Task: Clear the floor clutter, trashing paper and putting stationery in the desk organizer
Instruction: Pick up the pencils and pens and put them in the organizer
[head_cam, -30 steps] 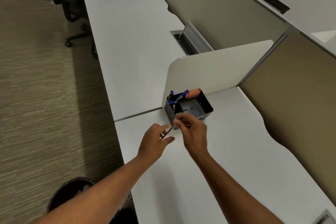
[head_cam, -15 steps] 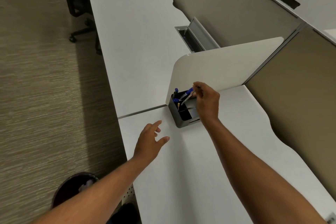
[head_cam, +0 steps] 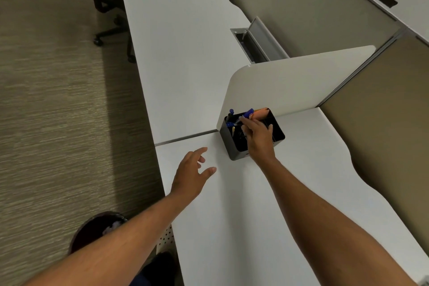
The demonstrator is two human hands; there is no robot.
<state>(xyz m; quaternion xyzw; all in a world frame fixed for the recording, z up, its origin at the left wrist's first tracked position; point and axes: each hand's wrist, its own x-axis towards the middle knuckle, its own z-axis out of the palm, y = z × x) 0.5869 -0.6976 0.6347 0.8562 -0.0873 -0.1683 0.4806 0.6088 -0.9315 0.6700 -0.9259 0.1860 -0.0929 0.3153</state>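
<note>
Head view: my right hand (head_cam: 257, 137) reached over black desk organizer (head_cam: 234, 148) at far edge of near desk (head_cam: 232, 216), fingertips on blue pen (head_cam: 248, 113); grip unclear. Left hand (head_cam: 190, 175) hovered spread, empty, left of it. Pen judged light, stiff, slick; best held mid-barrel.

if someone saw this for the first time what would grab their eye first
First the right hand reaching into the black desk organizer, which stands on the white desk against the curved divider, blue pens poking out. Next the left hand, fingers spread above the desk edge, and the dark trash bin on the carpet below.
</note>
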